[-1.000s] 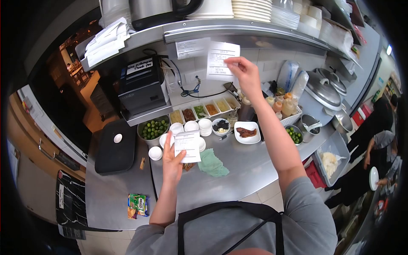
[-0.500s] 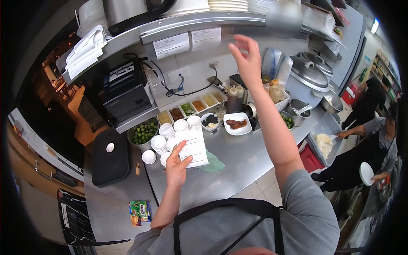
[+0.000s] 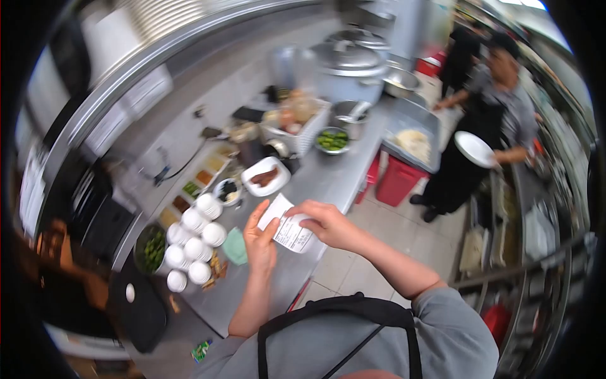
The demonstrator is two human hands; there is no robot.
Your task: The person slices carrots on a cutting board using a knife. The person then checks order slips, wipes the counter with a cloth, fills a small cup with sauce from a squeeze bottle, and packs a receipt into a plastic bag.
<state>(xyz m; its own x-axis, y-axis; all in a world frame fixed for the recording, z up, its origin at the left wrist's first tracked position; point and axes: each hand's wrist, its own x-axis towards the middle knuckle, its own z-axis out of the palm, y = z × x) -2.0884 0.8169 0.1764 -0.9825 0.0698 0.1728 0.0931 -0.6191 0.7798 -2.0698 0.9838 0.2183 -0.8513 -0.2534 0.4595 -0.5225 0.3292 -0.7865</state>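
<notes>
The left hand [image 3: 259,245] and right hand [image 3: 325,222] both grip printed paper [image 3: 293,236]. Left of the left hand, a green cloth [image 3: 235,246] lies on the worktop [image 3: 319,180].

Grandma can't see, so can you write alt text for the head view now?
Left hand and right hand hold printed receipt paper over a steel counter. Beyond are white bowls, browned meat, and a person holding a plate.

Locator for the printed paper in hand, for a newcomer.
Find the steel counter crossing the view. In front of it, between the left hand and right hand, is white paper with dark print. Unlike the blurred sheets at upper left, it is hand-held.
</notes>
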